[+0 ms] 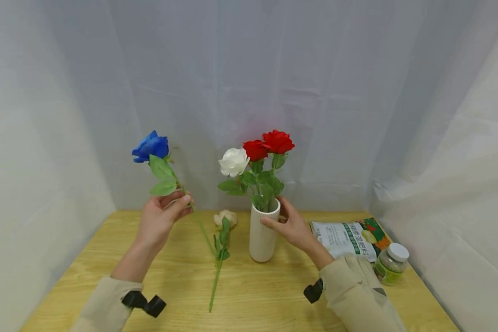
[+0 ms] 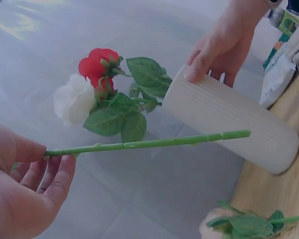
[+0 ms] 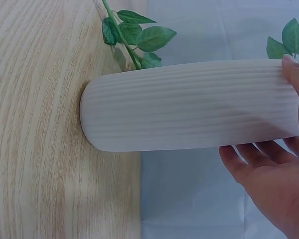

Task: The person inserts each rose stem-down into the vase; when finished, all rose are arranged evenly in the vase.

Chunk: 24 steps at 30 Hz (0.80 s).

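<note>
My left hand (image 1: 161,220) pinches the green stem of a blue rose (image 1: 151,147), held up over the left side of the table. In the left wrist view the stem (image 2: 154,144) points toward the vase, its lower end overlapping the vase there. My right hand (image 1: 292,226) grips the ribbed white vase (image 1: 262,237) near its rim, thumb in front and fingers round the side. The vase stands upright on the table, holding a white rose (image 1: 234,162) and two red roses (image 1: 278,141). A pale cream rose (image 1: 225,217) lies on the table between hand and vase.
On the right of the wooden table (image 1: 170,286) lies a printed bag (image 1: 344,237). In front of it stands a clear jar with a white lid (image 1: 398,251). Grey-white curtains (image 1: 216,69) enclose the back and both sides.
</note>
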Available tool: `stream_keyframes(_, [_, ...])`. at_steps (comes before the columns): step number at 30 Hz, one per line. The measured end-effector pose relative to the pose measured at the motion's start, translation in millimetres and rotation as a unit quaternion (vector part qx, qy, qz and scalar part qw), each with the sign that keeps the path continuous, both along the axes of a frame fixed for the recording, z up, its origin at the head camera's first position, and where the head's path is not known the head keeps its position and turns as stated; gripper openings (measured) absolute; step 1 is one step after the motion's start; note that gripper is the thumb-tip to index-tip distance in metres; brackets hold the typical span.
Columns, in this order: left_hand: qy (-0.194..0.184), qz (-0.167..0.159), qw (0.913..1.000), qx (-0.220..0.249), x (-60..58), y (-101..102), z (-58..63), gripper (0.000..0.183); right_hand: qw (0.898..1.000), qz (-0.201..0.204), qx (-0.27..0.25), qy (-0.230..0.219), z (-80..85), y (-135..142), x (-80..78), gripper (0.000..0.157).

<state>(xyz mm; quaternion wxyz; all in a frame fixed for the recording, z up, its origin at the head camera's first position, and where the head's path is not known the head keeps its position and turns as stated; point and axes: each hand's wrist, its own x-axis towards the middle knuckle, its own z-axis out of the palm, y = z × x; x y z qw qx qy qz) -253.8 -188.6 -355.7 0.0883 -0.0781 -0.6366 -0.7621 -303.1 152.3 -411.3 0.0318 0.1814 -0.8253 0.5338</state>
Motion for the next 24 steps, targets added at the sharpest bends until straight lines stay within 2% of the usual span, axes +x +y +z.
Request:
stream_keyframes(6, [0.024, 0.016, 0.9965, 0.078, -4.7, 11.3, 7.9, 0.025, 1.0, 0.003, -0.004, -0.002, 1.1, -0.4, -0.1, 0.088])
stream_keyframes(13, [0.044, 0.033, 0.984, 0.17, -12.2, 25.8, 19.4, 0.019, 1.0, -0.001, -0.005, -0.01, 0.1, 0.0, -0.4, 0.09])
stream_keyframes(24, [0.055, 0.08, 0.9651, 0.243, -24.5, 46.6, 32.4, 0.022, 1.0, 0.006, -0.009, -0.007, -1.1, 0.5, -0.7, 0.091])
